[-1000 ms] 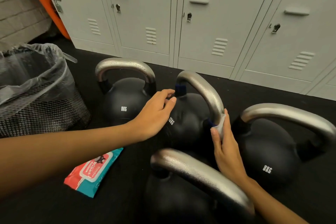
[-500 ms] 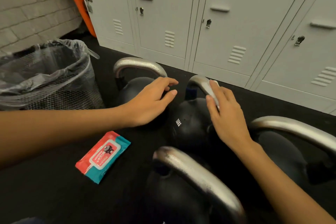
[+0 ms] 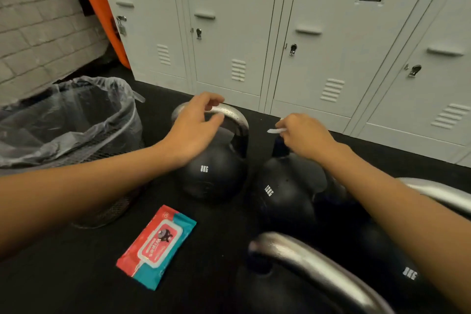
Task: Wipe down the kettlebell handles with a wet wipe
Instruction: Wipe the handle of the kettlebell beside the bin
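Meanwhile left hand (image 3: 193,130) hovers open over kettlebell handle (image 3: 230,112); right hand (image 3: 303,135) pinches wipe (image 3: 276,131); bin (image 3: 109,140) holds only liner (image 3: 76,112)

Glowing dim and warm overall, brighter across the pale lockers (image 3: 331,41) at upper frame. Glinting in soft highlights along the steel handle (image 3: 318,265) at lower right, itself blurring slightly. Sinking into near-black over the floor (image 3: 76,288). Bowing straight locker edges outward toward the frame borders.
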### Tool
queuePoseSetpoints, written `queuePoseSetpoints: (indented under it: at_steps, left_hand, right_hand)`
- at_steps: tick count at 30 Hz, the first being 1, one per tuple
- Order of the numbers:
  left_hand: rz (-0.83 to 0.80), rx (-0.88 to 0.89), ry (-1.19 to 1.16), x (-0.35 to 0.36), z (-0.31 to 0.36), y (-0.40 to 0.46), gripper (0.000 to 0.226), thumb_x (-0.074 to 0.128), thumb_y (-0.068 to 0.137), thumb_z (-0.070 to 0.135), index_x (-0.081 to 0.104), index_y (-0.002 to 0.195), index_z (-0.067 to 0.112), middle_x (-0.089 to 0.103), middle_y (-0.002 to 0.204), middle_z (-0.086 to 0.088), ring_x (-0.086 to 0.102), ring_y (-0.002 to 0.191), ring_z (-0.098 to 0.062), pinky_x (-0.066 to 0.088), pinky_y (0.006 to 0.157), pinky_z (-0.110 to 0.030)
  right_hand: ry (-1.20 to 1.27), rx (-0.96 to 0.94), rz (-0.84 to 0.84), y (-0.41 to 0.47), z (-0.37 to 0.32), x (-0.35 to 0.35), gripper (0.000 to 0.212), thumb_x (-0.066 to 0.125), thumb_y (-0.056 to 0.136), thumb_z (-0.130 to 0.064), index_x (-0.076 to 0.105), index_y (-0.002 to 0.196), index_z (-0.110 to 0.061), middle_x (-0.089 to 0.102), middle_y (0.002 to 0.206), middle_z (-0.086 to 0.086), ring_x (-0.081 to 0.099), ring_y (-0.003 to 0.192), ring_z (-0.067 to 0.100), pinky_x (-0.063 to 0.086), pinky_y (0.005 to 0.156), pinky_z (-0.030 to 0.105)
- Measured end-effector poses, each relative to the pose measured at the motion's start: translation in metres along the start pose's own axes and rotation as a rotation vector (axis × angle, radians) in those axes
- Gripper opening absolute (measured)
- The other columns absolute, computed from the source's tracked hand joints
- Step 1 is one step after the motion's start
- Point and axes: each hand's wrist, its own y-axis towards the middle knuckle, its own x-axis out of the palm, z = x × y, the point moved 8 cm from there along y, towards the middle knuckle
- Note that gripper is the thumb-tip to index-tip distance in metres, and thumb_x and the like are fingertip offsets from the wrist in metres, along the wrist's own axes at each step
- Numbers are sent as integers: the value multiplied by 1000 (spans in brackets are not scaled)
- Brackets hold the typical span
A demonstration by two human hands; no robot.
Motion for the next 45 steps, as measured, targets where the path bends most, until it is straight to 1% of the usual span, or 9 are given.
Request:
queuePoseSetpoints:
  at_steps: [9,16,19,24,26,30,36,40,45]
  left_hand:
    - [181,-36,-217,-46,-36,35,28,49,94,9,54,117,24,53,122,5,49,113,-7,38,88,-11]
    - [334,-214,-382,-52,-102,46,26,48,93,10,50,107,32,52,116,7,47,117,-14,40,101,-30]
    - [327,-303,-404,-43,-129,40,24,47,94,12,50,108,31,51,115,6,47,117,-16,40,103,-36]
    - [330,-389,-440,-31,-151,30,18,42,98,21,50,112,29,47,110,9,43,119,-17,37,100,-32]
    - [316,-397,-449,-28,-158,28,16,39,99,25,49,111,29,47,111,8,42,120,-17,34,99,-30]
    - [270,-409,-427,-24,-179,22,17,36,100,33,50,111,32,49,122,3,42,122,-16,33,103,-34]
    - [164,-406,-395,-22,-205,15,27,34,100,40,55,116,34,53,126,7,47,119,-10,35,108,-39]
    - [96,-363,-372,-17,-203,12,24,34,100,42,55,111,37,56,122,8,51,116,-10,38,105,-40]
    - [122,-323,-357,-13,-196,11,20,40,100,33,52,117,29,54,122,4,51,112,-7,40,96,-29]
  right_hand:
    - [297,209,-115,54,-19,0,21,58,96,-19,70,108,-8,68,104,14,61,98,29,46,81,33]
    - [1032,653,275,51,-30,8,29,51,98,-22,62,114,-1,64,110,13,58,87,21,48,84,38]
    - [1197,774,415,28,-50,37,22,49,100,-28,65,96,-14,58,87,0,51,79,13,44,71,29]
    - [1285,826,649,-3,-59,68,22,48,100,-38,69,97,-33,58,120,2,56,96,8,43,90,30]
    - [1295,801,671,-6,-61,76,29,45,101,-39,67,116,-27,59,120,-3,56,104,9,43,95,30]
    - [1346,781,670,-9,-69,102,33,44,99,-46,66,103,-21,60,100,-8,55,89,6,42,87,27]
    - [1603,1088,598,-17,-77,153,47,40,99,-50,64,127,-22,66,120,2,60,112,18,44,105,41]
    - [1631,958,686,-9,-75,130,26,45,100,-41,70,94,-35,69,105,-6,62,104,10,47,100,34]
    - [1618,768,730,2,-73,116,24,47,100,-39,69,109,-37,69,115,-12,58,114,3,43,102,26]
